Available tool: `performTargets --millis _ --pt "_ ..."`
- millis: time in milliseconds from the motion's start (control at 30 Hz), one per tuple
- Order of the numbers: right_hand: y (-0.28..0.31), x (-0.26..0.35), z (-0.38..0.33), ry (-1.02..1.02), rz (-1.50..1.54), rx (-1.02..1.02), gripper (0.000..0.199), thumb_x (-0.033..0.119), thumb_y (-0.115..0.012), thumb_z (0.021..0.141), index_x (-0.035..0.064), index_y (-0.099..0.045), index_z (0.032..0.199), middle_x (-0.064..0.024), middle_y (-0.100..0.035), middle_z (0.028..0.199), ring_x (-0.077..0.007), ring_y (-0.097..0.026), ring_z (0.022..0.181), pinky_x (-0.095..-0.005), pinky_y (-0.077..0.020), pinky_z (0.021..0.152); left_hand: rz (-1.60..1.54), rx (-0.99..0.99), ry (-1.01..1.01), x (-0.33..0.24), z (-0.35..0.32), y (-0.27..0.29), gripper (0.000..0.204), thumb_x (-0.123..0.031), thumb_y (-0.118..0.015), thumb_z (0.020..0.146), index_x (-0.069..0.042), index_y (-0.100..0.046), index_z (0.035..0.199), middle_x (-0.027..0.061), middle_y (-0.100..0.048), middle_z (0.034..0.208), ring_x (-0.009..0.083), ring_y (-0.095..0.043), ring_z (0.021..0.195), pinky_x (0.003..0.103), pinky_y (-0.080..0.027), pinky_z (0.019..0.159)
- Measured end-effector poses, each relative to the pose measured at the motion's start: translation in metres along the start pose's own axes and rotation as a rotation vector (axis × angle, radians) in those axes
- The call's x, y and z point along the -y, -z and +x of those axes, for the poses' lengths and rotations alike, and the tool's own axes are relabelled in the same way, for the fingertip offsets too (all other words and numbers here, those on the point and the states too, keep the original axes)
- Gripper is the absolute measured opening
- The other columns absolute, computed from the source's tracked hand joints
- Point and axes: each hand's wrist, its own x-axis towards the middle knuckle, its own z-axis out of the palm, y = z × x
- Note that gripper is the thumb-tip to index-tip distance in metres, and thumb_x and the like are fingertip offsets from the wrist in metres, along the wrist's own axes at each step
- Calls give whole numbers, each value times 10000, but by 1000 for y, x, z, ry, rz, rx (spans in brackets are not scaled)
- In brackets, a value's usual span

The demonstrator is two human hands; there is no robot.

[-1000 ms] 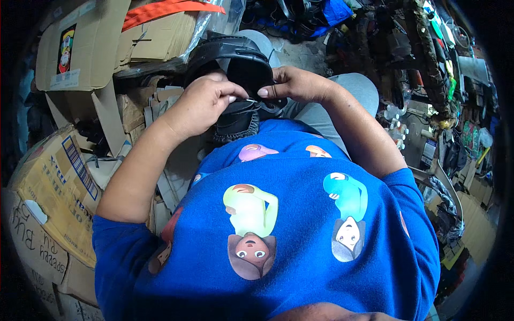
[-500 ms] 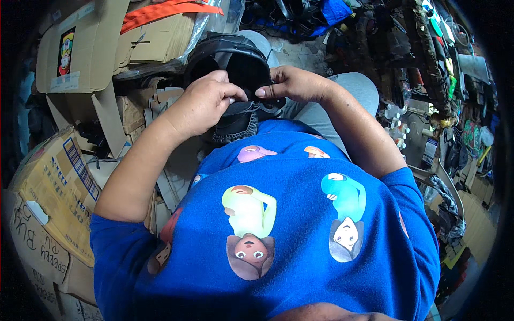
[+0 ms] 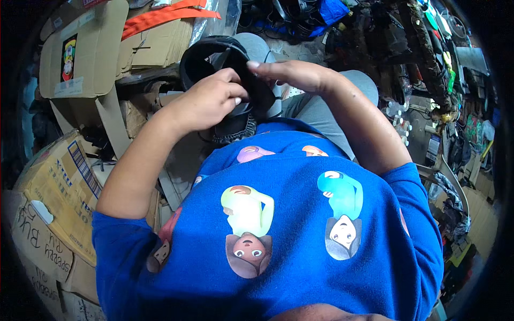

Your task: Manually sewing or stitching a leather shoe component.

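Observation:
A black item with wide looped bands (image 3: 206,52) and a gathered, ruffled edge sits over my lap; its exact kind is hard to make out. My left hand (image 3: 214,100) is closed, thumb and bent fingers gripping the item's inner edge. Opposite it, my right hand (image 3: 300,76) has hold of the right-hand flap of the same black item (image 3: 261,93), which is tipped and narrowed, with the thumb along its top. Part of each hand's fingertips is hidden behind the black material.
An opened cardboard box (image 3: 83,53) and flattened cardboard with an orange strap (image 3: 160,17) lie at the upper left. More cartons (image 3: 59,187) stand beside my left arm. Cluttered shelving (image 3: 433,59) and small bottles (image 3: 399,128) are on the right.
The black item's right part has folded inward and turned, so its round opening looks narrower. My right hand has shifted slightly left and up; the left hand stays about in place.

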Motion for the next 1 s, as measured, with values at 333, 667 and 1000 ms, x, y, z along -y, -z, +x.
performTargets --millis 333,667,1000 --pt "8 -31 4 61 58 163 711 653 -380 879 42 -597 1172 -97 -617 1121 -212 -554 1032 -324 -453 840 146 44 717 -34 26 4 506 -512 -620 700 -19 -675 798 151 -672 807 319 -636 831 430 -445 787" --pt "-21 -30 -27 192 -148 284 170 135 -627 863 24 -670 985 -40 -686 851 -93 -606 778 -252 -480 762 -358 6 638 24 3 -10 294 -226 -640 727 0 -672 914 129 -655 778 170 -621 714 299 -474 693" --pt "-28 -35 -28 387 -329 339 325 204 -599 860 70 -622 1156 -147 -631 1033 -267 -591 1002 -338 -440 902 -807 -30 576 19 -8 -9 175 -155 -672 819 16 -657 857 20 -651 756 79 -588 651 235 -475 645"
